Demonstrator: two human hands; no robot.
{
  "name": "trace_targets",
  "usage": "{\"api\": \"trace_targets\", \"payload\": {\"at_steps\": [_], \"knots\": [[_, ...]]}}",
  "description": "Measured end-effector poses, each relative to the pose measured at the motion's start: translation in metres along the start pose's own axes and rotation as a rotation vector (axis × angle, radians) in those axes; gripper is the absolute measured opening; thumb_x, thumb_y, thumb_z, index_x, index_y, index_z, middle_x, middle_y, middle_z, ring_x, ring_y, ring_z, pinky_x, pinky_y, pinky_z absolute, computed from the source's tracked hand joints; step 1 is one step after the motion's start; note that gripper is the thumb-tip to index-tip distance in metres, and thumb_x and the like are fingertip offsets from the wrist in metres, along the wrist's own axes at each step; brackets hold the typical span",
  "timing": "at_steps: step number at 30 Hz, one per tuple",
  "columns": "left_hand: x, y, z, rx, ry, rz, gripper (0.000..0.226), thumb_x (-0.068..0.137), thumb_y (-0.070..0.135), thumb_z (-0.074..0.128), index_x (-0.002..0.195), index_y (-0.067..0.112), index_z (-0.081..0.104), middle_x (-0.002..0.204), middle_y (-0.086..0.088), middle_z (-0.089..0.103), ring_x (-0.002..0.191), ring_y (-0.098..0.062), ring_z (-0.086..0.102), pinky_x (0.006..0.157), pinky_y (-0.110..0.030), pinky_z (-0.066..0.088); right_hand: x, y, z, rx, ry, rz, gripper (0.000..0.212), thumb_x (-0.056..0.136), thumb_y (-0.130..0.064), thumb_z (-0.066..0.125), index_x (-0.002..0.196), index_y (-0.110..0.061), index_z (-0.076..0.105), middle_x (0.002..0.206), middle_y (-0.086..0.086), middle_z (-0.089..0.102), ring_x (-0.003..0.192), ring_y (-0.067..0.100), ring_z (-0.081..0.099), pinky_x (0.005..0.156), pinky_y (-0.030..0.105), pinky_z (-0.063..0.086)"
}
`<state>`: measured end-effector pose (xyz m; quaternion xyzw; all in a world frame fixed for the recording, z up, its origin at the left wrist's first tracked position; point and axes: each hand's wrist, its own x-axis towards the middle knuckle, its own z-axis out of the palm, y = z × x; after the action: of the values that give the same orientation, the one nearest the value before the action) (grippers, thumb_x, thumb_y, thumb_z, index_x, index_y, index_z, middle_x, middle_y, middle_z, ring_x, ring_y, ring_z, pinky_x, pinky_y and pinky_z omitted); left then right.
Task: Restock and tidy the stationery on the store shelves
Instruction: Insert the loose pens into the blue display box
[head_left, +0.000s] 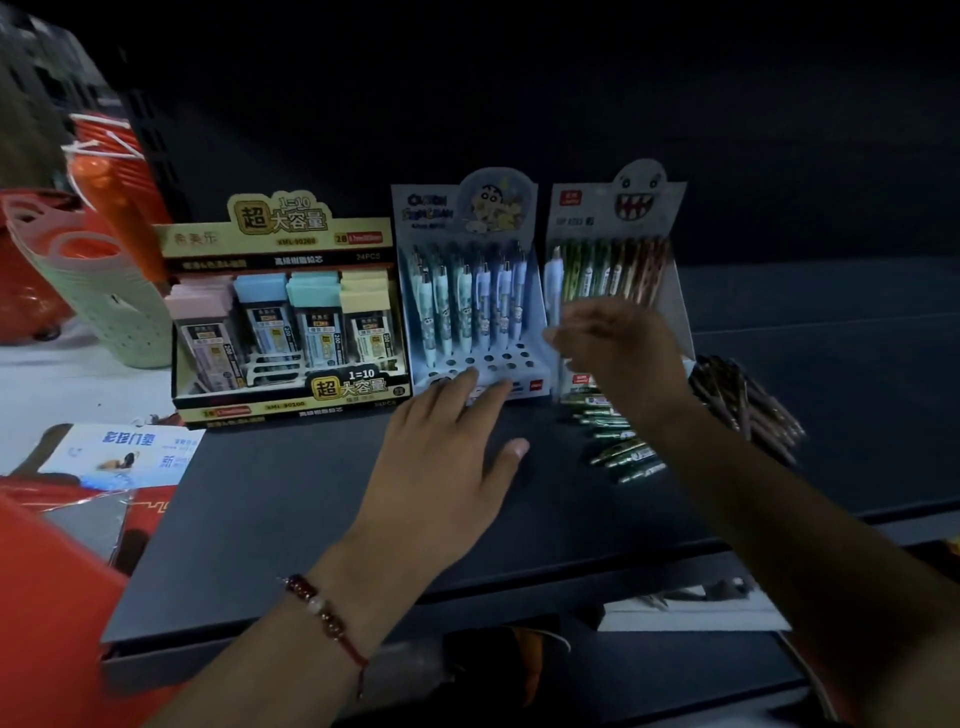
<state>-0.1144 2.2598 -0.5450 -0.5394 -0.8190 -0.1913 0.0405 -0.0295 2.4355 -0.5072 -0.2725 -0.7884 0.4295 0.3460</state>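
Three display boxes stand in a row on the dark shelf (291, 519): a lead-refill box (285, 244), a cartoon pen box (467, 208) with empty holes along its front, and a ghost-print pen box (623, 208). My left hand (447, 452) lies flat, its straight fingertips touching the front of the cartoon pen box. My right hand (618, 353) is blurred in front of the ghost-print box and pinches a pale pen (554, 280) held upright between the two pen boxes. Loose green pens (618, 441) and a pile of brown pens (743, 400) lie on the shelf at the right.
Stacked green baskets (104, 301) and red baskets (26, 280) sit on the floor at the left. Leaflets (119, 452) and red packets (62, 597) lie by the shelf's left end. A lower shelf edge (675, 613) shows below.
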Motion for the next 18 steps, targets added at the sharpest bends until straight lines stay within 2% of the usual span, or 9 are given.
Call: {"api": "trace_targets", "payload": {"at_steps": [3,7,11,15,18], "knots": [[0.004,-0.003,0.001,0.029,-0.006,0.012,0.061,0.100,0.055,0.025,0.154,0.032,0.011,0.162,0.006,0.006,0.147,-0.017,0.006,0.119,-0.033,0.005,0.025,0.004,-0.001,0.018,0.079,-0.016,0.007,0.085,-0.020,0.074,0.087,-0.019,0.067,0.080,-0.004,0.072,0.072,0.010,0.068,0.071,0.031,0.056],[0.009,-0.006,0.004,0.046,0.003,0.019,0.061,0.100,0.055,0.026,0.154,0.032,0.012,0.162,0.005,0.006,0.147,-0.017,0.006,0.118,-0.032,0.004,0.046,0.017,0.010,0.060,0.153,-0.037,0.011,0.085,-0.018,0.073,0.080,-0.023,0.064,0.070,-0.009,0.068,0.058,-0.001,0.060,0.061,0.019,0.046],[0.013,-0.010,0.008,0.037,-0.005,0.000,0.060,0.100,0.055,0.027,0.154,0.033,0.012,0.162,0.005,0.005,0.148,-0.017,0.004,0.119,-0.032,0.005,0.055,0.029,0.026,-0.029,0.175,-0.079,0.011,0.088,-0.018,0.069,0.084,-0.007,0.068,0.073,-0.016,0.065,0.061,-0.007,0.058,0.059,0.009,0.042],[0.013,-0.013,0.010,0.027,-0.010,-0.007,0.060,0.100,0.055,0.027,0.154,0.033,0.012,0.162,0.006,0.006,0.148,-0.015,0.003,0.118,-0.032,0.005,0.059,0.037,0.041,-0.206,0.120,-0.156,0.014,0.090,-0.017,0.067,0.079,-0.009,0.066,0.073,-0.006,0.066,0.062,0.000,0.060,0.060,0.014,0.045],[0.014,-0.016,0.010,0.021,-0.011,-0.015,0.060,0.099,0.055,0.026,0.154,0.034,0.011,0.162,0.007,0.005,0.147,-0.013,0.002,0.118,-0.030,0.005,0.062,0.042,0.046,-0.341,0.096,-0.130,0.011,0.090,-0.022,0.069,0.095,-0.012,0.067,0.082,-0.002,0.070,0.073,0.012,0.065,0.069,0.029,0.054]]}}
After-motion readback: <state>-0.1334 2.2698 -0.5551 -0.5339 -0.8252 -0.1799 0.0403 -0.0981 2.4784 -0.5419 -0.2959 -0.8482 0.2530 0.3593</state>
